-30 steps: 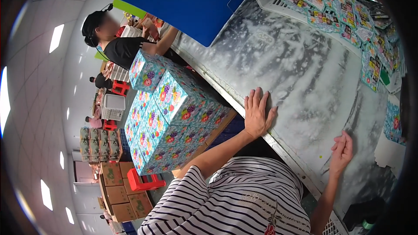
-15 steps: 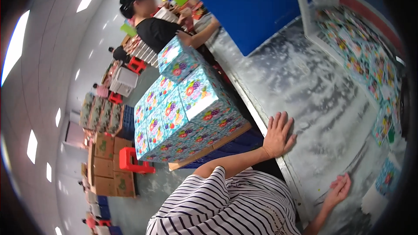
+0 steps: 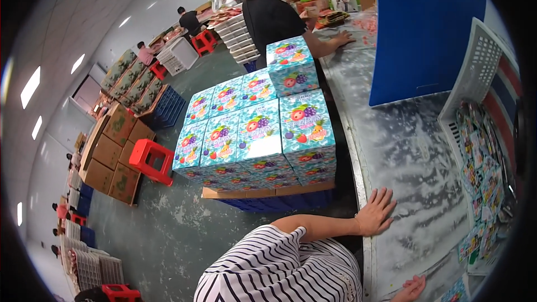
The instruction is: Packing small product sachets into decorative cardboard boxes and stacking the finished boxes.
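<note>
My left hand (image 3: 377, 212) lies flat on the near left edge of the grey worktable (image 3: 408, 173), fingers spread, holding nothing. Low in the view, my right hand (image 3: 413, 289) is over the table with its fingers loosely extended and nothing visible in them. Beside it, at the lower edge, is part of a teal printed carton (image 3: 456, 292). Farther right, many small colourful packets (image 3: 484, 184) lie spilling from a white plastic basket (image 3: 472, 72). Left of the table stands a stack of teal fruit-printed boxes (image 3: 257, 128), with a single box (image 3: 292, 64) on top.
A blue divider panel (image 3: 425, 33) stands on the table. Beyond the stack, a co-worker in black (image 3: 274, 19) rests a hand on the table. The boxes sit on a blue crate (image 3: 274, 201). A red stool (image 3: 152, 159) and brown cartons (image 3: 114, 154) stand on the floor at left.
The view has swung left, bringing more of the floor and the box stack into sight. My left hand stays flat on the table edge; my right hand shows lower in the picture.
</note>
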A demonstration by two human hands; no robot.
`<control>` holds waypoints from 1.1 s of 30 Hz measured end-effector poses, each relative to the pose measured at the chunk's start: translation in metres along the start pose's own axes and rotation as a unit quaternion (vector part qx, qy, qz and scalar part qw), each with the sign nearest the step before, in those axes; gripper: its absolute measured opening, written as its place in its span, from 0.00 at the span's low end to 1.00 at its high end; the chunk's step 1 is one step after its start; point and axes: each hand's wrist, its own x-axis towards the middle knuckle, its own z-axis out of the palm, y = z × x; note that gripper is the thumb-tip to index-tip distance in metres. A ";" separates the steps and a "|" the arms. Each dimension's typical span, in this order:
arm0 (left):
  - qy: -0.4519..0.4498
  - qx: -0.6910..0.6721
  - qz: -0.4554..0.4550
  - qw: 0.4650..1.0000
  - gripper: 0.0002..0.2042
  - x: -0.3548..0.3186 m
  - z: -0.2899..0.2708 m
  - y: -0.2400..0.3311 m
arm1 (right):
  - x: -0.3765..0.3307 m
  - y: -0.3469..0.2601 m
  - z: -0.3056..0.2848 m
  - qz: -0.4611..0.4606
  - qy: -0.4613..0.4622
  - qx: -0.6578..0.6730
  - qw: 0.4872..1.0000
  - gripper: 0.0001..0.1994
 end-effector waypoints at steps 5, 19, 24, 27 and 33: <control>-0.006 -0.014 0.010 1.000 0.29 0.001 0.002 -0.002 | 0.001 0.004 0.001 0.002 0.023 -0.008 1.000 0.10; 0.017 -0.033 0.028 0.999 0.29 0.002 0.005 -0.005 | 0.010 0.012 0.004 0.083 0.045 -0.123 0.988 0.17; 0.019 -0.035 0.025 0.999 0.29 0.001 0.006 -0.004 | 0.008 0.008 0.006 0.097 0.056 -0.115 0.987 0.17; 0.019 -0.027 0.028 0.999 0.29 0.001 0.005 -0.006 | 0.008 0.007 0.009 0.090 0.062 -0.113 0.988 0.17; 0.003 -0.015 0.018 1.000 0.29 0.003 -0.002 -0.003 | 0.007 0.012 0.010 0.070 0.047 -0.098 0.992 0.17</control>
